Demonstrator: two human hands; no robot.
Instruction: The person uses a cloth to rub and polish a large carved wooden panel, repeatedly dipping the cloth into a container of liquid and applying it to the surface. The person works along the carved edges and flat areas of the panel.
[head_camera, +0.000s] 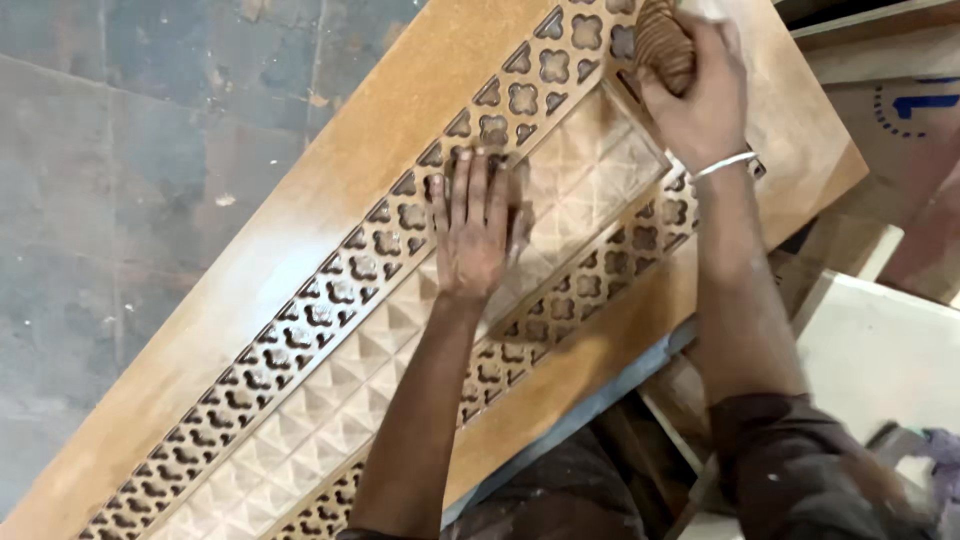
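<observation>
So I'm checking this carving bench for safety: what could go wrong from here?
The carved wooden panel lies aslant with its near edge past its supports, so a hard push might tip or slide it. The left hand rests flat on the cut-out lattice, where fingers could snag or pick up splinters. The right hand grips a ridged brown pad near the panel's far end; a slip might scuff the raised pattern.
</observation>
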